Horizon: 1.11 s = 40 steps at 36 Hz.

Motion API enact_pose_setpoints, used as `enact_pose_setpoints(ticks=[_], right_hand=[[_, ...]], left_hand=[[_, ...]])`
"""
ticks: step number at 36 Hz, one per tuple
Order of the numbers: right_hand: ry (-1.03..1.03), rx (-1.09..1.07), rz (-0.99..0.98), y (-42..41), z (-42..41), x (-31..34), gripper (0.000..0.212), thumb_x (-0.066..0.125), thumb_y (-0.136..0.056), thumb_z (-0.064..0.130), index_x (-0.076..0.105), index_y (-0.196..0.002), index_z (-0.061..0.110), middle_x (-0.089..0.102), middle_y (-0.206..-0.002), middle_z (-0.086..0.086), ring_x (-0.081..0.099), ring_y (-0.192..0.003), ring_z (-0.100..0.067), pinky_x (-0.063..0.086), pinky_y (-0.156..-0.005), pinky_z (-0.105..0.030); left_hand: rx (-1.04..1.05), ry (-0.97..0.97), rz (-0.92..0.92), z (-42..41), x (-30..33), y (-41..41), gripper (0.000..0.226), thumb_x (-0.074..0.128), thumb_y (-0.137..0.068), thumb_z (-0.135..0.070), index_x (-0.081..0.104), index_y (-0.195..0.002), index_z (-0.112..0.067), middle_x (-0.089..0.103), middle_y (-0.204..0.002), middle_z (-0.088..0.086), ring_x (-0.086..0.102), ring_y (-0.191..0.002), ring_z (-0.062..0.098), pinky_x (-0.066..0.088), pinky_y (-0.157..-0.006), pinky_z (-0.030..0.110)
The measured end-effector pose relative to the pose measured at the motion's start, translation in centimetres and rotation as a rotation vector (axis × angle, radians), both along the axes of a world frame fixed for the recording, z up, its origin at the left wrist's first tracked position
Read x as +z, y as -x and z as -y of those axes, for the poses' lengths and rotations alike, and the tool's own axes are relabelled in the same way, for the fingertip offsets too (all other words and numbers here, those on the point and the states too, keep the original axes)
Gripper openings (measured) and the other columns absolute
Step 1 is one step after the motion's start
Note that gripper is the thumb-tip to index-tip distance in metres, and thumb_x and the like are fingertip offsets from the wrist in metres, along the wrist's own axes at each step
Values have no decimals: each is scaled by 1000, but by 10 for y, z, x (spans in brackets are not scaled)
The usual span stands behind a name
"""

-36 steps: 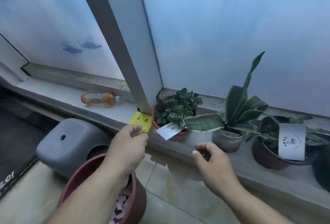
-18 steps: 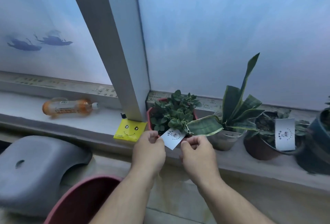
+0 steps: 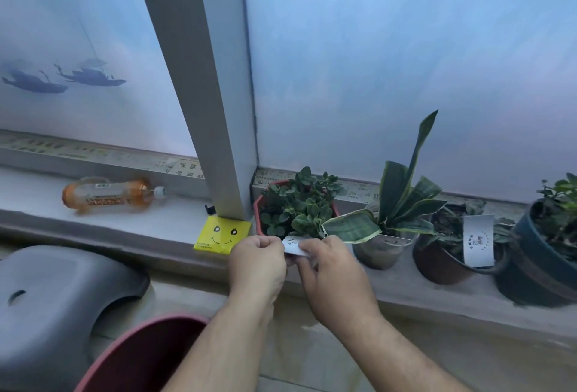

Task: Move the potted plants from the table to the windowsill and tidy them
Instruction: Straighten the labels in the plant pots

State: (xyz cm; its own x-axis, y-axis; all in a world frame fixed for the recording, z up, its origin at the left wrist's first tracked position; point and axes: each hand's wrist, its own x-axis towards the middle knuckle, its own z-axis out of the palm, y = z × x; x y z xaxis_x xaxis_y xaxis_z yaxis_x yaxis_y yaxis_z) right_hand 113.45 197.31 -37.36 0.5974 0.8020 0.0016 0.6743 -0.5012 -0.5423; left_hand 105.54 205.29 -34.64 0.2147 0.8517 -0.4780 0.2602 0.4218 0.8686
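Several potted plants stand in a row on the grey windowsill [image 3: 421, 295]. The leftmost is a red pot [image 3: 258, 210] with a small bushy green plant [image 3: 299, 201]. A white paper tag [image 3: 293, 243] hangs at its front rim. My left hand [image 3: 257, 263] and my right hand [image 3: 327, 270] both pinch this tag, fingers curled in front of the pot. To the right stand a snake plant in a grey pot [image 3: 379, 251], a brown pot [image 3: 437, 263] with a second white tag [image 3: 477, 240], and a dark blue pot [image 3: 537, 263].
A yellow smiley packet [image 3: 221, 234] lies at the foot of the window frame post [image 3: 203, 95]. An orange drink bottle [image 3: 109, 195] lies on its side on the sill at left. Below are a grey plastic stool [image 3: 59, 295] and a large dark red pot [image 3: 143, 357].
Both hands rose from below the sill to the red pot and took hold of its white tag, which is now bent between the fingers. The view shifted closer and rightward.
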Motion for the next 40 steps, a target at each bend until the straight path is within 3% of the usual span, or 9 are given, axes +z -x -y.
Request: enact_pose_setpoints(ticks=[6, 10, 13, 21, 26, 30, 33, 36, 40], right_hand=[[3, 117, 22, -25, -11, 23, 25, 46, -103, 34, 69, -108, 25, 60, -102, -2, 60, -97, -25, 51, -84, -43], [63, 178, 66, -29, -17, 35, 27, 43, -103, 32, 66, -98, 20, 62, -97, -2, 59, -93, -26, 51, -82, -45], [94, 153, 123, -27, -18, 37, 30, 40, -104, 32, 68, -102, 22, 61, -100, -1, 61, -93, -26, 53, -79, -41], [58, 151, 346, -20, -8, 19, 7, 60, -86, 13, 66, -84, 17, 51, -78, -3, 59, -67, -33, 31, -49, -34], [111, 159, 332, -16, -6, 11, 24, 55, -71, 12, 73, -87, 17, 54, -69, -2, 59, -56, -29, 37, -39, -34], [72, 147, 332, -17, -9, 14, 24, 54, -90, 12, 70, -108, 17, 61, -90, -5, 63, -80, -32, 42, -57, -37], [38, 129, 284, -22, -12, 19, 21, 46, -100, 19, 64, -111, 18, 60, -105, -4, 62, -95, -31, 46, -72, -39], [30, 140, 253, -26, -15, 24, 16, 44, -102, 19, 57, -93, 20, 54, -93, 0, 63, -89, -30, 44, -68, -37], [68, 206, 378, -26, -18, 33, 5, 58, -93, 16, 62, -92, 18, 50, -84, 0, 62, -79, -28, 35, -59, -33]], left_hand=[[35, -21, 90, -5, 9, -4, 21, 53, -90, -11, 61, -71, -12, 59, -51, -2, 57, -49, 20, 45, -62, 38], [14, -59, 32, -8, 1, 0, 23, 47, -76, -14, 67, -86, -20, 71, -82, 8, 61, -75, 26, 51, -73, 39], [-42, -51, -2, -8, -3, 1, 26, 48, -83, -5, 68, -91, -21, 70, -88, 11, 60, -77, 25, 51, -73, 36], [-110, -65, -38, -7, -4, 0, 16, 63, -88, -9, 71, -87, -23, 75, -97, 3, 71, -95, 25, 59, -90, 48], [-160, -71, -68, -6, -1, 2, 25, 62, -88, -4, 73, -108, -15, 73, -104, 3, 70, -101, 22, 57, -96, 47], [-176, -83, -62, -7, -1, 4, 28, 65, -90, -6, 72, -116, -12, 73, -104, 4, 70, -101, 23, 57, -97, 47], [-171, -113, -44, -8, 0, 4, 13, 67, -93, -14, 73, -103, -20, 74, -98, 0, 71, -96, 23, 58, -93, 48], [-140, -131, -37, -9, -4, 4, 7, 66, -94, -16, 72, -91, -20, 73, -88, 0, 72, -91, 26, 60, -88, 49], [-111, -115, -37, -10, -7, 2, 8, 65, -93, -13, 70, -90, -19, 73, -90, 4, 71, -91, 28, 59, -88, 52]])
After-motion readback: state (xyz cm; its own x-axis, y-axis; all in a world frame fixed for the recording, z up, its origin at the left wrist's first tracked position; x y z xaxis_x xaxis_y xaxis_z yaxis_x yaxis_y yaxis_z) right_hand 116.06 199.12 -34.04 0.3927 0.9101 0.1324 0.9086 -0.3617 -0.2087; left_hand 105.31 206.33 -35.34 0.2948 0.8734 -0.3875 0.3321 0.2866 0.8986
